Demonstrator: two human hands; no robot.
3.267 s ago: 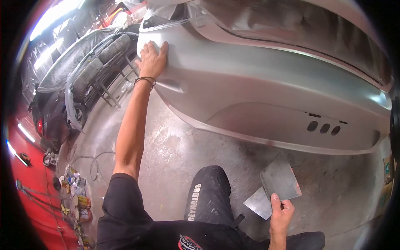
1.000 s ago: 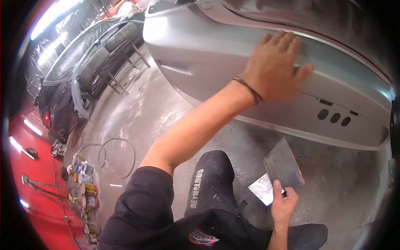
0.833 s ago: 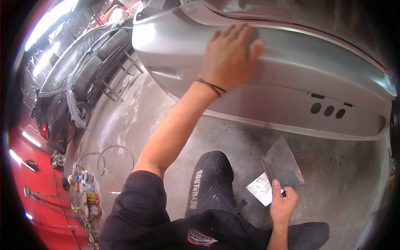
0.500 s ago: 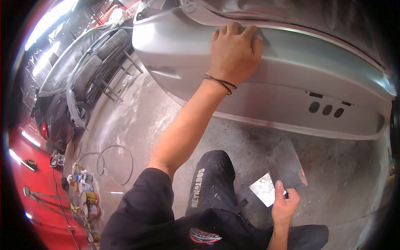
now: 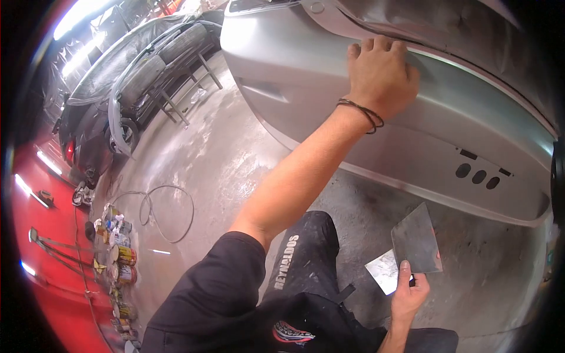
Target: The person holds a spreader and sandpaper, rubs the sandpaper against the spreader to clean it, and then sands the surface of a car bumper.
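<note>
My left hand [image 5: 384, 79], with dark bands at the wrist, lies palm down near the upper edge of a silver-grey car body panel [image 5: 406, 150]. Its fingers are apart, their tips at the crease along the top; the palm side is hidden. Low on the right, my right hand [image 5: 410, 296] pinches a thin dark grey sheet [image 5: 419, 240] between thumb and fingers. A shiny whitish sheet [image 5: 382, 272] juts out to the left behind it, at the same grip. Both sheets are below the panel, over the floor.
Masking film [image 5: 435, 23] lies above the panel. At the left is a dark car [image 5: 88, 138] partly under plastic, with a metal stand [image 5: 170, 106] beside it. A looped hose [image 5: 188, 217] lies on the concrete floor. Several cans [image 5: 122, 254] line the red wall [image 5: 50, 259].
The view has swung left, so the panel and both hands appear farther right. My left hand is still on the panel's upper part; my right hand keeps hold of the sheets.
</note>
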